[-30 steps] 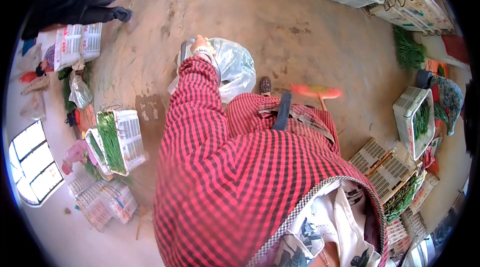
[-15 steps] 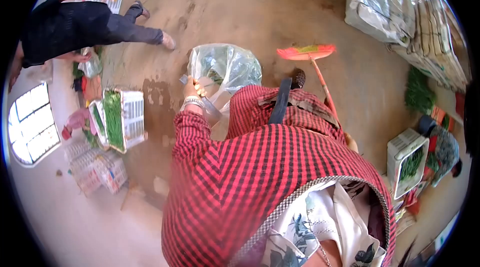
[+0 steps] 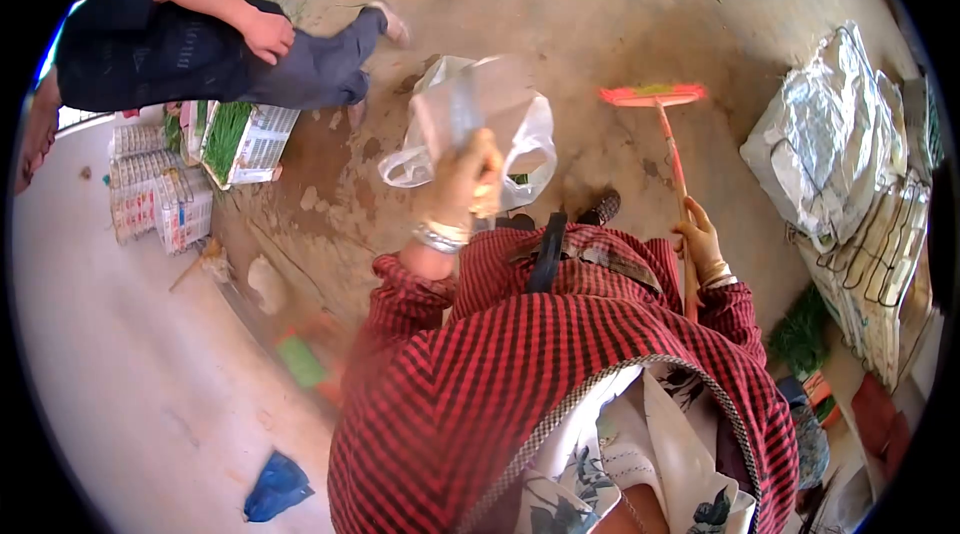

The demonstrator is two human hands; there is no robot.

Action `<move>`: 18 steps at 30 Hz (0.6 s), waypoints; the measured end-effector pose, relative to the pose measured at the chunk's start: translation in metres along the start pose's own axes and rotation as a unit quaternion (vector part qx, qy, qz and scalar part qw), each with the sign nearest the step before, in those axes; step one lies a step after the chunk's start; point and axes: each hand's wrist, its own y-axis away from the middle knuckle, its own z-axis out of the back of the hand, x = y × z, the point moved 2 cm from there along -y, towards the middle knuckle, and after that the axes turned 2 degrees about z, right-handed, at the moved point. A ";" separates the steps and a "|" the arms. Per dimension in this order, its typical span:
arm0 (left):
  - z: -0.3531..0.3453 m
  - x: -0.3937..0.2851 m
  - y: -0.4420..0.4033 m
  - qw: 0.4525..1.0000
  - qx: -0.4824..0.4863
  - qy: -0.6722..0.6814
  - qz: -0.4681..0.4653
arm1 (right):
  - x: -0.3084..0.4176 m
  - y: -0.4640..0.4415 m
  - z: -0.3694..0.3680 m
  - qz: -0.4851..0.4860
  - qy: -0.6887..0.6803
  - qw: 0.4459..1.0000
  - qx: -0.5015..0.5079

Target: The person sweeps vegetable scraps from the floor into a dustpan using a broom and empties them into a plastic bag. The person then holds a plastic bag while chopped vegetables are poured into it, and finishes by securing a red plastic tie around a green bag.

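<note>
My left hand, gloved and with bangles at the wrist, is raised in front of me and closed around a grey handle. A flat pale panel, blurred by motion, extends from it and looks like a dustpan. Behind and below it, a white plastic bag with loop handles is on the floor, partly hidden; a bit of green shows inside. My right hand, also gloved, is wrapped around the orange stick of a broom. The broom's red head lies against the floor ahead.
A person in dark clothes stands at the left. Behind are crates of green stalks and stacked white crates. A silvery wrapped bundle stands at the right, above greens. A blue bag lies lower left.
My left hand has risen and moved right with the dustpan, in front of the bag. My right hand has come into view on the broom stick. The view has turned, and the other person appears nearer.
</note>
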 end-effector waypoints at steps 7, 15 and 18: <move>-0.063 0.046 -0.042 0.877 0.152 -0.455 -0.009 | 0.067 0.011 -0.063 -0.031 -0.077 0.989 0.125; -0.091 0.068 -0.066 0.777 0.290 -0.554 -0.067 | 0.074 0.021 -0.103 -0.110 -0.225 0.958 0.142; -0.094 0.083 -0.073 0.774 0.296 -0.540 -0.149 | 0.075 0.020 -0.103 -0.127 -0.228 0.961 0.089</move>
